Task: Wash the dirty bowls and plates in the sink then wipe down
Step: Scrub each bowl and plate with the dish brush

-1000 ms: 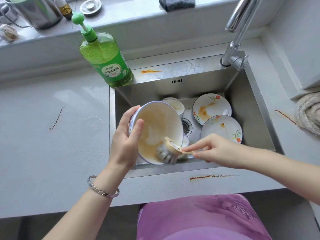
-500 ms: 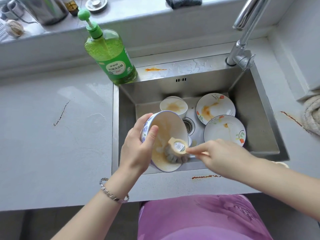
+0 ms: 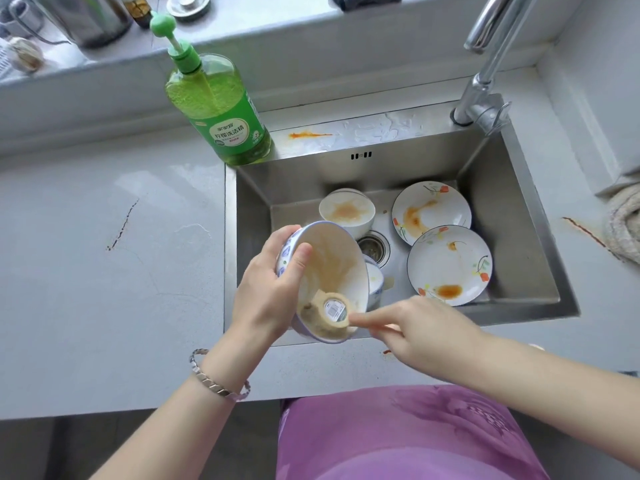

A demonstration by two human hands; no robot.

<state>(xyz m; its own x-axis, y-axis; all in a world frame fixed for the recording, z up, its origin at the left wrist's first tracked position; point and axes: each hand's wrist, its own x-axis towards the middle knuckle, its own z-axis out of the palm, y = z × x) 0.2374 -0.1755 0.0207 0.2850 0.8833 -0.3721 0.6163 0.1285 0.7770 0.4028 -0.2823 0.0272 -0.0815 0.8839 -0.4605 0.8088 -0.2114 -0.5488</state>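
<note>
My left hand (image 3: 268,292) grips a blue-patterned bowl (image 3: 330,261), smeared brown inside, tilted over the front left of the steel sink (image 3: 519,216). My right hand (image 3: 420,329) holds the handle of a round dish brush (image 3: 332,311), whose head presses into the bowl's lower inside. On the sink floor sit a dirty white bowl (image 3: 346,211), another bowl (image 3: 375,282) partly hidden behind the held one, and two flowered plates (image 3: 431,209) (image 3: 450,265) with orange sauce stains.
A green dish soap pump bottle (image 3: 221,109) stands at the sink's back left corner. The faucet (image 3: 485,77) rises at the back right. Sauce streaks mark the white counter (image 3: 104,271). A cloth (image 3: 623,226) lies at the right edge. A kettle and jars crowd the sill.
The brush head has moved lower inside the bowl, and the bowl has tipped more upright. The camera has shifted, so the sink sits further right in view.
</note>
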